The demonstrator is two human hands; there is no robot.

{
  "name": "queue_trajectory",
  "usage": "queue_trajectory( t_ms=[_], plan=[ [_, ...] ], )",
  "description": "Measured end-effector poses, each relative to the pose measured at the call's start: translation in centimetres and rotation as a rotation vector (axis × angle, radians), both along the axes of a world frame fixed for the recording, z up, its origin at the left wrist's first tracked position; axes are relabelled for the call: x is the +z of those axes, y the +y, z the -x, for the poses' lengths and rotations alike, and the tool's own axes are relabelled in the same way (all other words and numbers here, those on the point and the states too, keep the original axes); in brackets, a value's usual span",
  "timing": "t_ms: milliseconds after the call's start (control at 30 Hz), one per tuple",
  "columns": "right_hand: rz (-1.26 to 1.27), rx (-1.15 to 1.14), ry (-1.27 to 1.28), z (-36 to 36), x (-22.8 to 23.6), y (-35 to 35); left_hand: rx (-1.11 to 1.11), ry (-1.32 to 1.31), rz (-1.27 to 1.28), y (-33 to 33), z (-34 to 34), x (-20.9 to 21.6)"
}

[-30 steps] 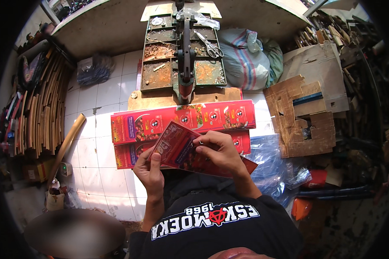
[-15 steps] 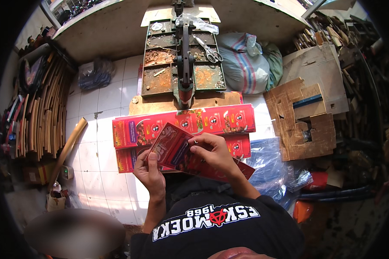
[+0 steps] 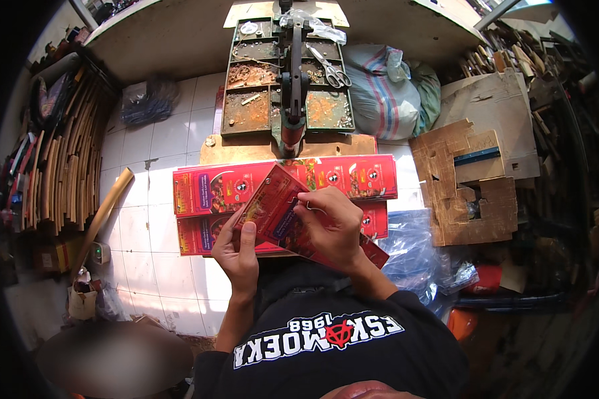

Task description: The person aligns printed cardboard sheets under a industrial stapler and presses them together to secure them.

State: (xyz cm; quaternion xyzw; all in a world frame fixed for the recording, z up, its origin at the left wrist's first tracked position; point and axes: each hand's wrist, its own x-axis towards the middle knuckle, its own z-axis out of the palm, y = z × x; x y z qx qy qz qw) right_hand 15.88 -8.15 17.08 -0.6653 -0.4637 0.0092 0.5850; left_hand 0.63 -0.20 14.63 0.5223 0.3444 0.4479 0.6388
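Observation:
A long, glossy red printed strip [image 3: 273, 206] lies tilted in front of my body, its upper corner pointing away from me. My left hand [image 3: 238, 249] grips its left edge, thumb on the printed face and fingers behind. Over the middle of the strip, my right hand [image 3: 333, 225] is closed in a pinch; a thin pale curved line shows by its fingertips, too small to name. The strip's lower right end comes out beneath my right wrist. Under both hands lie stacks of similar red strips [image 3: 216, 188], partly hidden by the held one.
Beyond the stacks stands a dark lever press [image 3: 293, 86] over a compartmented metal tray [image 3: 249, 120] with small parts and scissors [image 3: 333, 70]. A woven sack [image 3: 379, 100] and cut cardboard [image 3: 439, 193] are at right. Cardboard sheets [image 3: 63, 159] stand at left; clear plastic [image 3: 409, 259] lies near right.
The held strip has shifted slightly away from my body. My right hand has turned, its pinched fingers staying over the strip, and my left hand keeps its grip.

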Motion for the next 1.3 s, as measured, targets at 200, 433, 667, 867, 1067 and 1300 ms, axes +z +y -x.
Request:
queue_trajectory(
  t_ms=[200, 433, 667, 867, 1067, 1300],
  plan=[
    [-0.019, 0.057, -0.152, 1.7, 0.9, 0.7, -0.091, 0.023, -0.033, -0.1, -0.4, 0.7],
    [-0.031, 0.094, -0.198, 3.3, 0.6, 1.6, -0.146, -0.063, -0.019, -0.3, 0.2, 1.0],
    [-0.040, 0.063, -0.225, 3.2, 0.4, 1.6, -0.177, -0.016, -0.092, -0.3, 0.3, 1.1],
    [-0.087, 0.074, -0.253, 3.1, 0.2, 1.6, -0.162, 0.019, -0.123, -0.5, 0.3, 1.1],
    [-0.105, 0.076, -0.311, 3.2, 0.2, 1.5, -0.158, 0.084, -0.157, -0.9, 0.8, 1.0],
    [-0.098, 0.078, -0.388, 3.9, 0.6, 0.7, -0.150, 0.112, -0.301, -1.0, 1.0, 1.4]
  ],
)
